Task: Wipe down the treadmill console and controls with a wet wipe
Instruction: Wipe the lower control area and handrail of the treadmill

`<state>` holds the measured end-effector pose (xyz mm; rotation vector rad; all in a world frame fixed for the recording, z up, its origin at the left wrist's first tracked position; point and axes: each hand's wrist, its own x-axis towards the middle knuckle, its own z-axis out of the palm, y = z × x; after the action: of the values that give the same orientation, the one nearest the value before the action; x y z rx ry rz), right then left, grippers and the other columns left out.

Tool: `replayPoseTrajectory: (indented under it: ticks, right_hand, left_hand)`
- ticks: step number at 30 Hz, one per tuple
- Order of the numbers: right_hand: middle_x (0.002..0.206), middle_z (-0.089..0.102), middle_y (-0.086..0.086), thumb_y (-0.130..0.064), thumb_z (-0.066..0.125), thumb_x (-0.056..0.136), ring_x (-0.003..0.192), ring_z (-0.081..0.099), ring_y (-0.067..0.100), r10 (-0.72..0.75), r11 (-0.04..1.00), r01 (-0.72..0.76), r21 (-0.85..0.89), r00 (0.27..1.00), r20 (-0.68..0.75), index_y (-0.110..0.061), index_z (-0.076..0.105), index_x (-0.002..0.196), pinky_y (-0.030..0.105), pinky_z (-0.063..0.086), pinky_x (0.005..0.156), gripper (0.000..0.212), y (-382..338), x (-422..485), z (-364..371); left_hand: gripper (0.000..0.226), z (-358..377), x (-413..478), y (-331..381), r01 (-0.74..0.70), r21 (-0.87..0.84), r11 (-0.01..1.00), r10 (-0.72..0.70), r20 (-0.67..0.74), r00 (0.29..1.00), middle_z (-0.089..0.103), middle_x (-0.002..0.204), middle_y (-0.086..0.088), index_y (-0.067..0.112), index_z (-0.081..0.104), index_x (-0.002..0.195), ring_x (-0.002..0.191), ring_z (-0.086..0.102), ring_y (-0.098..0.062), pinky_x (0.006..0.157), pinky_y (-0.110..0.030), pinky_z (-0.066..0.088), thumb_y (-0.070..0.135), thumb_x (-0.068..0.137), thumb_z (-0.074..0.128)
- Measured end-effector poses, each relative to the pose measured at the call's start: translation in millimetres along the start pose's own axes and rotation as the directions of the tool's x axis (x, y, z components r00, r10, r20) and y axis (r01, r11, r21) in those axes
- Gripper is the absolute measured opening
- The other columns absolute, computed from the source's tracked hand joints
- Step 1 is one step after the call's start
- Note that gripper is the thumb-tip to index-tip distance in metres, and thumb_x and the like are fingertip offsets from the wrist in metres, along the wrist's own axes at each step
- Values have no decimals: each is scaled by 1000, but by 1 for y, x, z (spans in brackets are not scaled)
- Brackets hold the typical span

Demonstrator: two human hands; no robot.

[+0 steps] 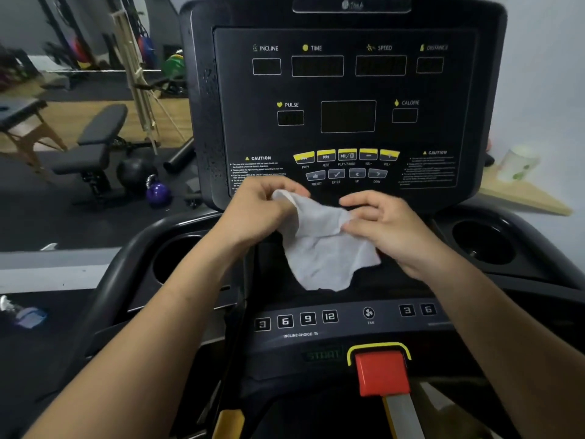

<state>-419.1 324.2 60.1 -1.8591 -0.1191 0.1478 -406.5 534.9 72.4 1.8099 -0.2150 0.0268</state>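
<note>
A black treadmill console (345, 90) fills the upper middle, with dark display windows and a row of yellow buttons (346, 155). Both hands hold a crumpled white wet wipe (323, 248) in the air just below the console's bottom edge. My left hand (256, 213) pinches its upper left corner. My right hand (383, 226) grips its right side. The wipe hangs loose between them and does not touch the panel. Below lie the incline number keys (296, 320), a fan key (368, 313) and the red safety key (381, 372).
Cup holders sit at left (177, 255) and right (482, 242) of the lower deck. A white wipe canister (519, 163) stands on a wooden shelf at right. Gym floor at left holds a black bench (95, 144), a purple kettlebell (157, 192) and a dark ball.
</note>
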Motion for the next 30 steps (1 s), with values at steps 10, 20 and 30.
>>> replayPoseTrajectory:
  ticks: [10,20,30]
  right_hand:
    - [110,70,19,-38,41,103,103,67,34,318,807,-289,514,947,33,-4,64,117,49,55,86,43,11,4,22]
    - [106,72,15,-1,46,97,92,72,29,255,891,-167,421,953,-161,-9,52,130,45,58,77,35,22,-13,14]
    - [91,73,9,-6,80,74,86,71,21,57,998,-54,-39,996,72,-23,68,109,38,56,86,40,10,-32,-13]
  left_hand:
    - [49,-4,5,-16,521,-336,784,-405,359,841,73,99,-6,14,69,111,91,69,-21,78,-37,57,47,75,69]
    - [39,-8,-4,-18,45,-31,998,-44,28,999,62,71,-17,30,64,104,65,60,-21,66,-33,50,7,77,81]
    - [29,8,-25,3,50,257,965,-24,-103,994,75,87,6,21,76,89,82,69,-6,82,-30,57,13,66,90]
